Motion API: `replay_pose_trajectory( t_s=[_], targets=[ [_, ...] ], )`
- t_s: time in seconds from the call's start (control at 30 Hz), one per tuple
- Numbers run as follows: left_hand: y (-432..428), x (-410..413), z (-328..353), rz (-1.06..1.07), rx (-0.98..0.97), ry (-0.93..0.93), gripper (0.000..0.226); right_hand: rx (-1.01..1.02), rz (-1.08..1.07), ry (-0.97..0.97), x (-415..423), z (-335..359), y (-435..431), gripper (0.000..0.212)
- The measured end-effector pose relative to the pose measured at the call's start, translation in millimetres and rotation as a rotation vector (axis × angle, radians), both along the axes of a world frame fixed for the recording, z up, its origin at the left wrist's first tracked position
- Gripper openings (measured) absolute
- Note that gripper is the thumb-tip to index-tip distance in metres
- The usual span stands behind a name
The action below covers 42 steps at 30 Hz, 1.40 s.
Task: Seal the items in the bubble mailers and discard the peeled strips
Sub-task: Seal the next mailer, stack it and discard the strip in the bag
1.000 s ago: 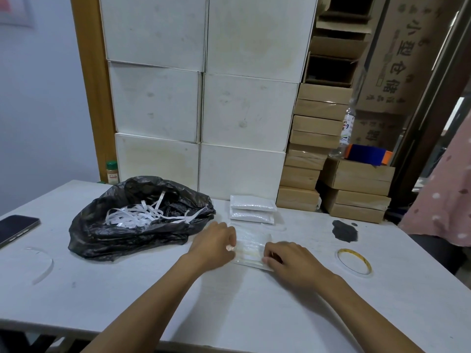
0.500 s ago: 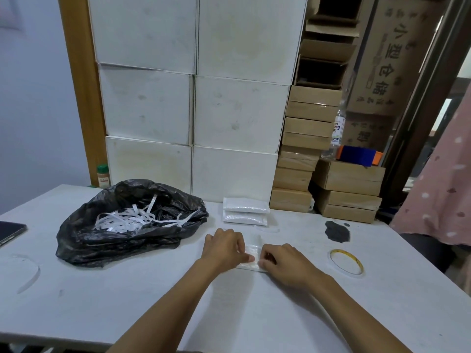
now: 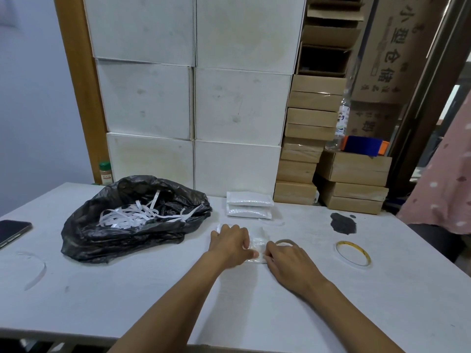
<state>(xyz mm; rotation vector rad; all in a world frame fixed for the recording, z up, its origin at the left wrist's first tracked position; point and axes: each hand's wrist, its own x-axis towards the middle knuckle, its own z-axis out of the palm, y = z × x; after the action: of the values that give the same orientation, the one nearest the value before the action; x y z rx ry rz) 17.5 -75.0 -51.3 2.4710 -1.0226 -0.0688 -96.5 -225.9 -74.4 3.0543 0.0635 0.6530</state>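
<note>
A clear mailer [image 3: 257, 247] lies flat on the table [image 3: 178, 301], just right of the black bag [image 3: 122, 240] and nearer the person. The left hand [image 3: 230, 244] rests on the mailer's end closest to the bag, fingers bent over it and thumb pressed on its near edge, gripping it. The right hand [image 3: 288, 261] is at the mailer's end away from the bag, fingers curled with the tips at the near edge. A thin strip [image 3: 284, 242] arcs just above its knuckles; whether the fingers pinch it cannot be told. The two hands are close together, with a bare patch of mailer between them.

The bag sits open, with a tangle of white strips [image 3: 135, 214] inside. Two filled mailers [image 3: 248, 205] are stacked right of the bag, towards the wall of boxes [image 3: 191, 110]. A tape ring [image 3: 353, 253] lies well right of the bag, beyond the right hand. A phone [image 3: 12, 231] lies left of the bag, and a loose curl [image 3: 38, 273] of strip lies left of the bag and nearer the person
</note>
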Motion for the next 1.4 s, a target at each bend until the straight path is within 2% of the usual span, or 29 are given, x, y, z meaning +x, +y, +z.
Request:
replay_pose_trajectory(
  t_s=[0.13, 0.3, 0.4, 0.57, 0.7, 0.83, 0.87, 0.93, 0.97, 1.1, 1.3, 1.4],
  targets=[
    [-2, 1, 0, 0.002, 0.032, 0.003, 0.032, 0.004, -0.065, -0.072, 1, -4, 3, 0.012],
    [-5, -2, 0, 0.02, 0.098, -0.004, 0.032, 0.064, -0.135, -0.056, 2, -7, 9, 0.014],
    [-8, -4, 0, 0.028, 0.117, 0.001, 0.032, 0.048, -0.182, -0.073, 1, -7, 9, 0.005],
    [-9, -7, 0, 0.052, 0.14, -0.018, 0.034, 0.094, -0.21, -0.102, 5, -12, 14, 0.011],
    [-11, -11, -2, 0.053, 0.176, -0.021, 0.034, 0.241, -0.418, -0.203, -7, -15, -14, 0.019],
    [-13, -9, 1, 0.058, 0.145, -0.002, 0.037, 0.213, -0.342, -0.164, -11, -14, -26, 0.011],
    [-13, -7, 0, 0.06, 0.147, -0.002, 0.038, 0.264, -0.325, -0.151, -9, -12, -26, 0.014],
    [-10, -4, -2, 0.06, 0.145, 0.005, 0.04, 0.382, -0.305, -0.098, -4, -13, -27, 0.038],
    [-9, -3, -2, 0.06, 0.142, 0.012, 0.041, 0.407, -0.29, -0.083, -4, -15, -28, 0.043],
    [-10, 1, 0, 0.041, 0.157, 0.03, 0.041, 0.443, -0.254, -0.077, -5, -20, -33, 0.041],
    [-8, -1, -5, 0.049, 0.06, 0.075, 0.033, 0.562, -0.189, -0.108, -5, -20, -38, 0.047],
    [-8, -1, -4, 0.044, 0.039, 0.087, 0.034, 0.719, -0.203, -0.125, -6, -16, -40, 0.078]
  ],
)
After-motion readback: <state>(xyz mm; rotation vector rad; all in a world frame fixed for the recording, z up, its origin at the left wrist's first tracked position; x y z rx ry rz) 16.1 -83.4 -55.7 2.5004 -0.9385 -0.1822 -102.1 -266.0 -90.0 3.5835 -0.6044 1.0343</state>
